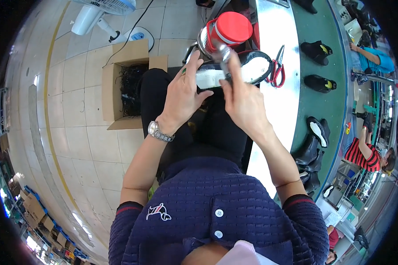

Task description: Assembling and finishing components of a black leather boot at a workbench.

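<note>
Above my lap a black shoe upper [257,70] lies with its white underside facing up, its rounded end toward the right. My left hand [184,90], a watch on its wrist, holds the left end, fingers along the far side and thumb near the close edge. My right hand [243,99] is closed round a hammer [224,54] over the middle of the shoe. Motion blurs the hammer's shiny metal head, and my fingers cover most of its handle. Red-handled scissors [276,73] lie just right of the shoe on the white bench [274,115].
A red-lidded container [233,28] stands beyond the shoe. Left of my legs is an open cardboard box [112,95] with black scraps. A fan [86,20] stands farther off. On the right, a green conveyor [311,99] carries several black shoes [319,84]; people are beyond it.
</note>
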Available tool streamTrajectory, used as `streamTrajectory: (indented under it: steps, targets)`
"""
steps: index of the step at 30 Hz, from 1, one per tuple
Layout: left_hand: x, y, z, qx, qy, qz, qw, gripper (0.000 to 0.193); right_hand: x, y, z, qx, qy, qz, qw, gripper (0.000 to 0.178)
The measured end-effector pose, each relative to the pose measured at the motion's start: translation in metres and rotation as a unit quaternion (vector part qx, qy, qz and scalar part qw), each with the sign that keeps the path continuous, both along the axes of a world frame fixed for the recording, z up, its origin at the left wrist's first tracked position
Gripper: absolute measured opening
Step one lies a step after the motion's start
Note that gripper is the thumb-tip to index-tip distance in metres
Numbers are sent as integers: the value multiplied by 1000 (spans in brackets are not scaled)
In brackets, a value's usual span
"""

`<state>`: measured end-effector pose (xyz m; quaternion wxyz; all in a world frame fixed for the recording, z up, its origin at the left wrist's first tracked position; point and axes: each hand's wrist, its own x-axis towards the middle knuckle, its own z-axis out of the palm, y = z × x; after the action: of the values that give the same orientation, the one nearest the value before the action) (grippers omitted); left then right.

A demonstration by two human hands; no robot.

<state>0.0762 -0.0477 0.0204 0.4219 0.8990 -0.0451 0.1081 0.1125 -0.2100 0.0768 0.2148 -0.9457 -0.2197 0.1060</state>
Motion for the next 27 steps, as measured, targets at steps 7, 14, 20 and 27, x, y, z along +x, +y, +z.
streamTrajectory:
  steps: [7, 14, 20, 27]
  targets:
    - [9, 35, 2, -30, 28, -145, 989, 104, 26, -41, 21, 2, -15, -16, 1000, 51]
    - [-87, 20, 6, -270, 227, 12, 936, 120, -29, -57, 27, 34, 229, -75, 970, 55]
    - [-121, 37, -4, -161, 135, 179, 961, 41, -63, -28, 23, 95, 280, 100, 950, 57]
    - [-134, 39, -6, -200, 172, 135, 955, 32, -46, 26, 58, -95, 328, 194, 920, 59]
